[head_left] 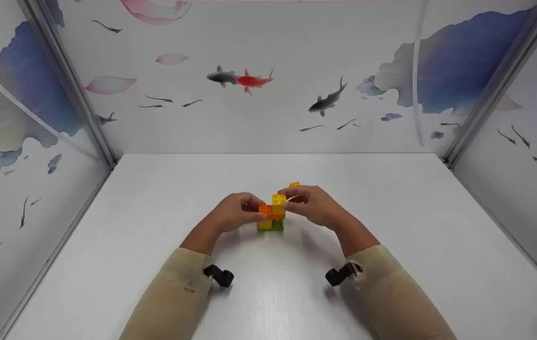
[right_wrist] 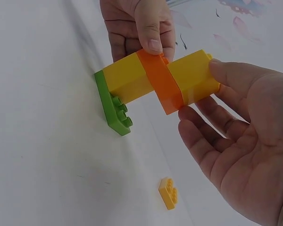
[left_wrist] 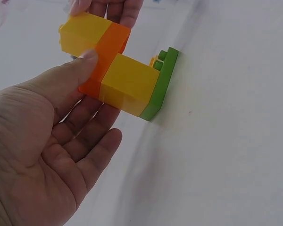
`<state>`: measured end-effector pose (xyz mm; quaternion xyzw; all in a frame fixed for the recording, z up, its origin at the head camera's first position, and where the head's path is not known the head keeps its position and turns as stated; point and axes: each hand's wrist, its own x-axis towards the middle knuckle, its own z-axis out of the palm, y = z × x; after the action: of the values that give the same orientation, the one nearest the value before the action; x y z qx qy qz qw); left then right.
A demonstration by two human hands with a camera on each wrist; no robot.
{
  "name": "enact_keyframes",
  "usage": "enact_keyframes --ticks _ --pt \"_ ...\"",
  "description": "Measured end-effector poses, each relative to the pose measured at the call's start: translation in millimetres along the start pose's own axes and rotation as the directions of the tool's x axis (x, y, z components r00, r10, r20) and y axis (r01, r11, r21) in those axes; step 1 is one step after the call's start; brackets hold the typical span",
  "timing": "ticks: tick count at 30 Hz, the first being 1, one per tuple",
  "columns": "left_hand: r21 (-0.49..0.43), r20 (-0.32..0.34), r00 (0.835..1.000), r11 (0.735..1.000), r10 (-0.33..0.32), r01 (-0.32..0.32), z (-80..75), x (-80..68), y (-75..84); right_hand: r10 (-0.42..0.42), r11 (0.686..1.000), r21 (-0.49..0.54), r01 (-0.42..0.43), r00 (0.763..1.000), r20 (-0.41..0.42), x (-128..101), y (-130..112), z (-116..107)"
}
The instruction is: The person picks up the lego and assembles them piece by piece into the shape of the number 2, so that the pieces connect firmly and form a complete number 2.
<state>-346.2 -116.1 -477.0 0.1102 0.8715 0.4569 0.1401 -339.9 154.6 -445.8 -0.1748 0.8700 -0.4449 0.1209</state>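
Note:
Stacked toy building blocks stand mid-table in the head view. At the bottom is a thin green block with bare studs on one half. A yellow block sits on its other half, with a flat orange block across that. On the orange one's far end stands an upper yellow block, offset to the right. My left hand pinches the orange block between thumb and fingers. My right hand grips the upper yellow block, thumb on one side and fingertips on the other.
A loose thin yellow-orange block lies on the white table just behind my right hand. White panels printed with fish and petals enclose the back and sides.

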Motion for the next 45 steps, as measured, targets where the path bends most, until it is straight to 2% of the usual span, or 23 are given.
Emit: enact_keyframes --ticks 4,8,12,16,21,28,35,45 --pt "-0.002 0.002 1.0 1.0 -0.002 0.002 -0.4 -0.6 0.4 -0.014 1.0 0.019 0.014 1.0 0.008 2.3 2.0 -1.5" --pt "-0.003 -0.002 1.0 1.0 -0.014 0.014 -1.0 0.2 1.7 -0.015 0.996 0.092 0.014 1.0 0.003 6.6 8.3 -4.0" --pt "-0.004 0.003 0.999 0.999 -0.034 0.034 -0.6 1.5 2.2 0.033 0.984 0.174 -0.026 0.999 -0.036 10.5 18.1 -7.5" --pt "0.002 0.007 0.999 0.999 -0.044 0.044 0.4 2.5 2.8 0.11 0.977 0.195 -0.091 0.99 -0.087 13.8 27.2 -12.3" --pt "0.015 0.007 0.999 0.999 -0.048 0.048 1.5 4.1 3.2 0.183 0.974 0.159 -0.16 0.973 -0.139 19.6 34.8 -16.9" --pt "0.004 0.01 0.997 0.997 -0.071 0.071 1.8 2.8 3.4 0.294 0.956 0.052 -0.29 0.936 -0.194 30.1 39.4 -16.1" --pt "0.002 0.004 0.997 0.997 -0.074 0.074 2.1 0.9 4.7 0.339 0.935 -0.026 -0.354 0.913 -0.226 43.4 43.0 -16.1" --pt "0.01 -0.004 0.999 0.999 -0.05 0.05 2.4 -0.1 2.8 0.437 0.895 0.016 -0.445 0.869 -0.232 57.6 45.1 -11.2"
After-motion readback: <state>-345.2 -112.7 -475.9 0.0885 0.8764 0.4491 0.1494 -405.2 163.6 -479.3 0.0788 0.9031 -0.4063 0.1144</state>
